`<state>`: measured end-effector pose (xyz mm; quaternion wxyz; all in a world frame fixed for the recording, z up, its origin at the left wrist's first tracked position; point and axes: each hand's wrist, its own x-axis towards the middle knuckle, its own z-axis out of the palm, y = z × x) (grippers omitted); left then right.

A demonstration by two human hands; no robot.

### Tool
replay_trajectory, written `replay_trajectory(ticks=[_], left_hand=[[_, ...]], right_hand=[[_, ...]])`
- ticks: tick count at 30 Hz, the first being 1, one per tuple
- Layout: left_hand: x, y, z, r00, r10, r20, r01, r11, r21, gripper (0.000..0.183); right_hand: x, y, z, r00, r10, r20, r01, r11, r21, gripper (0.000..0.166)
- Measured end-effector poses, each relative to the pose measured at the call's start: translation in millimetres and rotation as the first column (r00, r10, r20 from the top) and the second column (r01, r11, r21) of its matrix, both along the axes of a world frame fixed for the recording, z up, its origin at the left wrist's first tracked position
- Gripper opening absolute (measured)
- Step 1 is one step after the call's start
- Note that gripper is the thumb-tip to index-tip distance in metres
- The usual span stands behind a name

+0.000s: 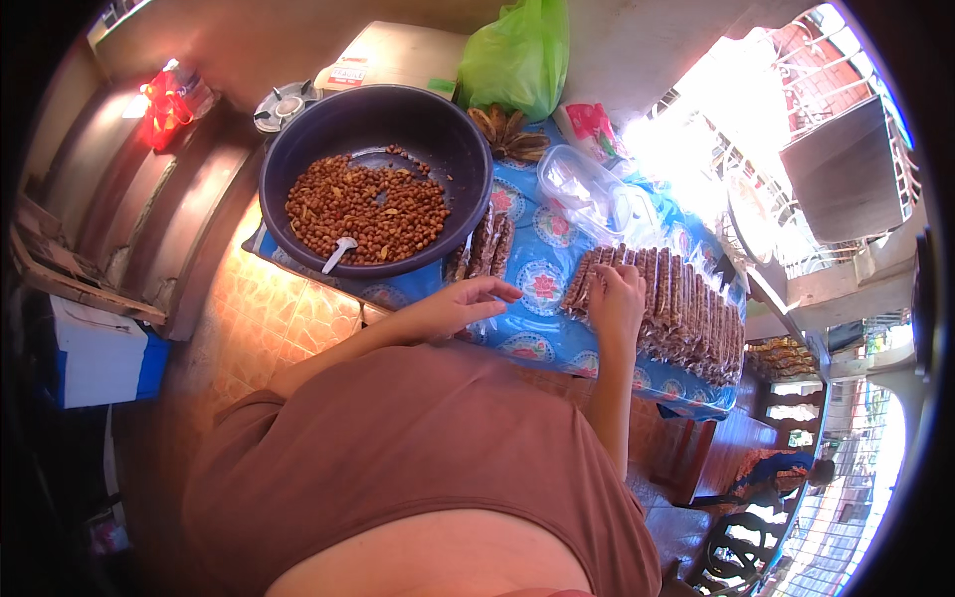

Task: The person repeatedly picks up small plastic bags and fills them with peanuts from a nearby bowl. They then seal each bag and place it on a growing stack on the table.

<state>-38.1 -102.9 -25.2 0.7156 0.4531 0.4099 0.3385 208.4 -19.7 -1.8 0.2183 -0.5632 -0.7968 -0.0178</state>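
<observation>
My left hand hovers over the near edge of the blue flowered tablecloth. Its fingers are loosely apart and I see nothing in them. A few narrow plastic packets of peanuts lie just beyond it, beside the basin. My right hand rests at the left part of a long row of filled peanut packets, fingers bent down onto them. Whether the fingertips pinch a packet is hidden. To the left, a large dark purple basin holds loose brown peanuts, with a white spoon lying in them.
Behind the basin are a burner, a box with a fragile label and a green plastic bag. Bananas and a clear plastic container sit farther back. Steps rise at the left.
</observation>
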Motion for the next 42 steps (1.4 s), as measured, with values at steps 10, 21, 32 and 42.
replay_trajectory(ticks=[10, 21, 32, 42], left_hand=[[-17.1, -16.4, -31.2, 0.968, 0.212, -0.136, -0.151, 0.921, 0.359, 0.03], [-19.3, -7.3, -32.5, 0.915, 0.25, -0.316, -0.016, 0.806, 0.592, 0.026], [1.6, 30.9, 7.8, 0.971, 0.237, -0.013, -0.153, 0.667, 0.729, 0.025], [15.6, 47.0, 0.4, 0.908, 0.418, 0.003, -0.242, 0.52, 0.819, 0.027]], right_hand=[[-66.1, -43.9, -56.6, 0.964, 0.198, -0.176, -0.261, 0.821, -0.507, 0.035], [-32.8, -19.6, 13.1, 0.892, 0.004, -0.452, -0.116, 0.968, -0.221, 0.007], [-52.6, -6.9, 104.6, 0.945, 0.24, -0.22, -0.226, 0.97, 0.091, 0.032], [-49.1, -8.8, 109.3, 0.948, 0.301, -0.099, -0.296, 0.953, 0.065, 0.037]])
